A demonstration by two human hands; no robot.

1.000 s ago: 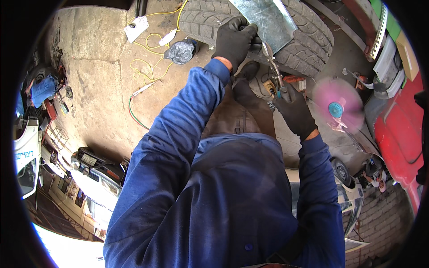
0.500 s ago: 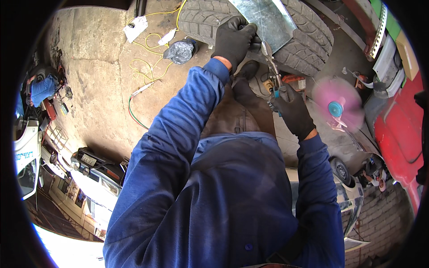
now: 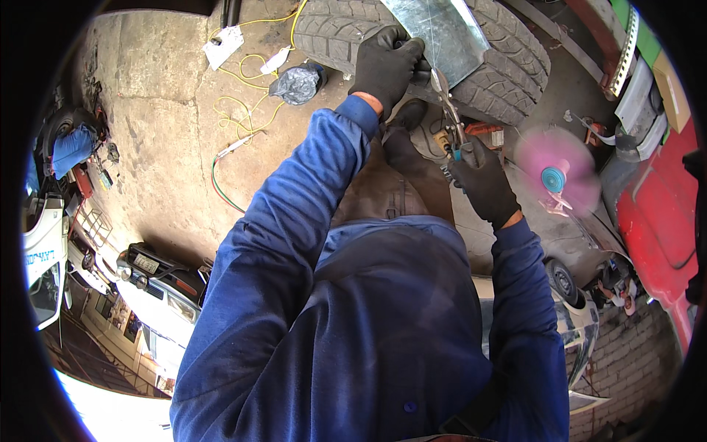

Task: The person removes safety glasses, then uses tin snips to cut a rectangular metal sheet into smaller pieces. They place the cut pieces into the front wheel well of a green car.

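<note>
A grey sheet of metal with a thin line marked along it lies over a tyre. In a black glove, my left hand is closed at the sheet's near left edge, its fingertips partly hidden. My right hand, gloved too, wraps round the teal handles of a pair of tin snips. The blades of the snips meet the sheet's near edge by the marked line, just right of my left hand.
A pink fan spins at the right, near a red car panel. Yellow cord and a black plastic bag lie on the floor at the left. My shoe is below the tyre.
The handles of the snips have come closer together in my right hand, and less teal shows. My left hand and the sheet have barely moved.
</note>
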